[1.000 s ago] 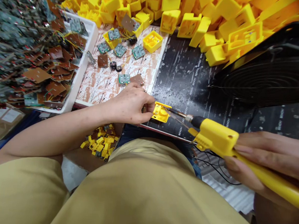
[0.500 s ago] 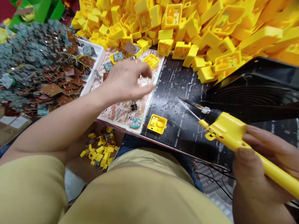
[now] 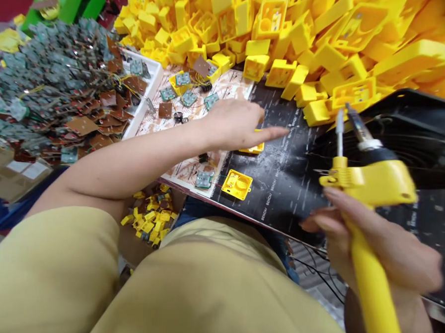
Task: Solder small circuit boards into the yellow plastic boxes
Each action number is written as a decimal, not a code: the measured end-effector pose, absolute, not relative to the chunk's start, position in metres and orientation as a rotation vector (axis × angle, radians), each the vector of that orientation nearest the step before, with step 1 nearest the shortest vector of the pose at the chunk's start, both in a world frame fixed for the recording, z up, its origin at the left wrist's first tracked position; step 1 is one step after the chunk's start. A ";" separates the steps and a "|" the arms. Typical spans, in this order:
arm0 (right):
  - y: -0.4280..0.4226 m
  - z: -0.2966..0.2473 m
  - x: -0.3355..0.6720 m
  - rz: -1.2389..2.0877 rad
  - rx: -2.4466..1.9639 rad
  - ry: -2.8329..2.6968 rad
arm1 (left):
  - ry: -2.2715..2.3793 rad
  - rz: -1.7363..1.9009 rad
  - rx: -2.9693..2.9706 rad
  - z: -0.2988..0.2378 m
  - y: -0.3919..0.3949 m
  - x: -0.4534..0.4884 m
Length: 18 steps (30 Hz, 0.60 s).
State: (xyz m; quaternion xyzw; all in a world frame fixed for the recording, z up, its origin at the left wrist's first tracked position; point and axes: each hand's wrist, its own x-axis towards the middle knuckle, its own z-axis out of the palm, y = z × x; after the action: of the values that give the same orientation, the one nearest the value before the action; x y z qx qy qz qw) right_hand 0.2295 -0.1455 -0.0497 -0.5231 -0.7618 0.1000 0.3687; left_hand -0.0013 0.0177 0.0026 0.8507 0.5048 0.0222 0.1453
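Right grip (image 3: 393,245) clasps a soldering iron (image 3: 386,182); left grip (image 3: 235,125) half-covers a yellow case (image 3: 259,148) — grasping it or not, I cannot tell. Swung carelessly, a hot iron could scorch the heaped housings (image 3: 300,34). Counted: one iron, two cases on the near half of the black worktop (image 3: 269,194), one green board (image 3: 204,180) just left of the front case (image 3: 237,185).

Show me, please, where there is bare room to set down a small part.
The black board has bare room between the open yellow case and the right hand; a smaller patch lies between the left hand and the heap of yellow cases. It is crowded on the patterned sheet, scattered with circuit boards, and in the heaped white tray.
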 end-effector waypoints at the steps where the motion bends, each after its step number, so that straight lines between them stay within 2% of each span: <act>1: -0.139 -0.048 0.226 0.219 -1.282 -2.023 | 1.404 0.165 2.408 0.007 0.018 -0.010; 4: -0.124 -0.044 0.221 0.072 -1.134 -2.147 | 1.338 0.336 2.357 0.020 0.021 -0.053; 10: -0.092 -0.036 0.201 -0.129 -1.166 -2.228 | 1.588 -0.080 2.506 0.014 0.000 -0.120; 14: -0.051 -0.043 0.166 -0.317 -1.364 -2.325 | 1.730 0.035 2.374 -0.016 -0.014 -0.116; 18: -0.021 -0.059 0.148 -0.181 -1.335 -2.335 | 1.580 0.251 2.171 -0.025 -0.014 -0.108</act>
State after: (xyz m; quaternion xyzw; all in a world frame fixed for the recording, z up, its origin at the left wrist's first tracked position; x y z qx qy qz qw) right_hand 0.1483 -0.0213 -0.0593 -0.4830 -0.8447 -0.0656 0.2211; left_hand -0.1084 -0.0142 -0.0252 0.7853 0.5714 0.0907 0.2204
